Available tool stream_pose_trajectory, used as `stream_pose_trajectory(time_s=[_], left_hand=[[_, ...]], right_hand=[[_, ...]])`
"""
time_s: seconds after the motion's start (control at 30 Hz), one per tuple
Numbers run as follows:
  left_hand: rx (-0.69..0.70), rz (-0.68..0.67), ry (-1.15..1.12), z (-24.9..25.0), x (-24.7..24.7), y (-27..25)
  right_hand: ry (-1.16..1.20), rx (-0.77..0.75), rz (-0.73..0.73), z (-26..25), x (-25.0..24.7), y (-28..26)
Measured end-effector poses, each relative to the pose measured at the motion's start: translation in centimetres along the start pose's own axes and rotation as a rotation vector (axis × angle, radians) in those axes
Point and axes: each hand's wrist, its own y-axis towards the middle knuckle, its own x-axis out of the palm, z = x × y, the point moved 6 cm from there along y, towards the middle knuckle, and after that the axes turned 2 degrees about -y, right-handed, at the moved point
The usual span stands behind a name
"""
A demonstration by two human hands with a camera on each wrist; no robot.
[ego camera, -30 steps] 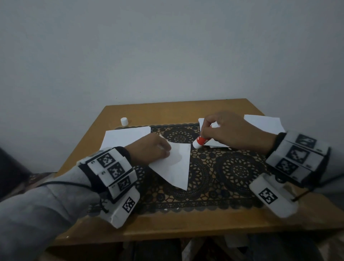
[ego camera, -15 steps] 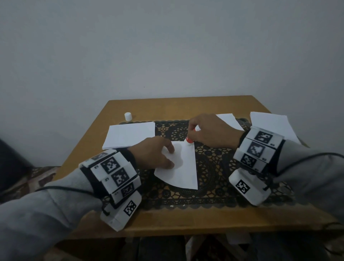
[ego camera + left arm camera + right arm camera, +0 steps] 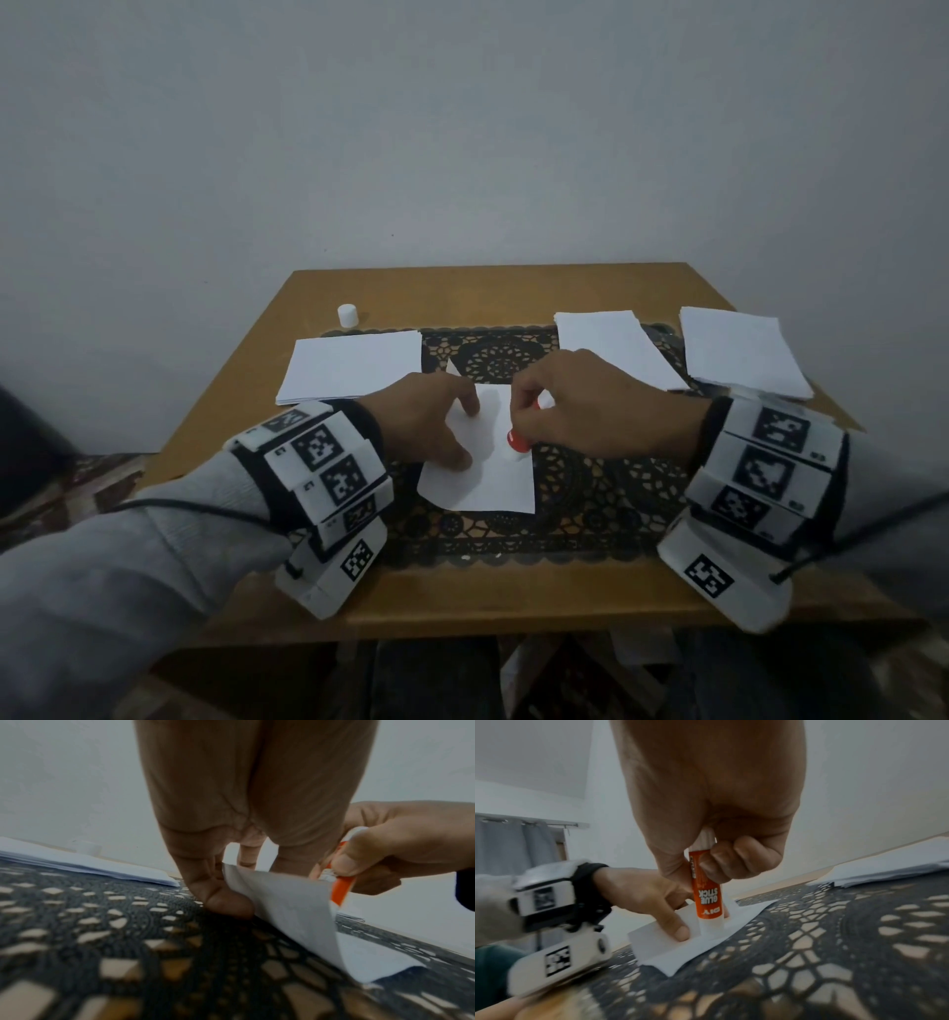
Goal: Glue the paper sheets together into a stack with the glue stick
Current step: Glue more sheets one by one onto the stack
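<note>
Right hand [image 3: 590, 411] moved glue stick [image 3: 707, 894] down sheet [image 3: 493, 478], gripping | left hand [image 3: 426, 421] flat, pinning | tip hidden

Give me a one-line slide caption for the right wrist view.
Right hand presses an orange glue stick upright onto a white paper sheet that the left hand steadies on the lace mat.

The orange glue stick [image 3: 708, 894] reads "GLUE STICK" and "DIY", upside down in the right wrist view.
</note>
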Motion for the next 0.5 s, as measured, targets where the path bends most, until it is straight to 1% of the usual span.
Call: stream_pose_trajectory(time_s=[0.13,0.2,0.27,0.3,0.33,0.37,0.4,0.43,0.5], left_hand=[[0.037,0.041,0.004,0.1,-0.1,0.3],[0.089,0.154,-0.032,0.2,-1.1,0.5],[0.172,0.313,-0.192,0.3,-2.8,0.5],[0.218,0.365,-0.317,0.3,-3.8,0.3],[0.254,0.383,-0.434,0.4,-4.6,0.1],[0.280,0.382,-0.513,0.4,-5.2,-0.1],[0.302,0.372,-0.542,0.5,-5.7,-0.3],[0.320,0.348,-0.534,0.5,-6.1,-0.4],[0.337,0.247,-0.465,0.6,-6.2,-0.6]], right_hand=[[0.010,-0.014,-0.095,-1.1,0.7,-1.4],[-0.001,-0.024,-0.123,-1.4,0.9,-1.9],[-0.002,-0.030,-0.138,-1.6,0.9,-2.2],[0.010,-0.025,-0.147,-1.5,0.9,-2.2],[0.022,-0.018,-0.159,-1.5,0.9,-2.3],[0.031,-0.014,-0.171,-1.4,0.9,-2.3],[0.036,-0.017,-0.182,-1.3,0.9,-2.4],[0.039,-0.021,-0.192,-1.3,0.9,-2.3],[0.043,-0.022,-0.205,-1.0,0.7,-2.3]])
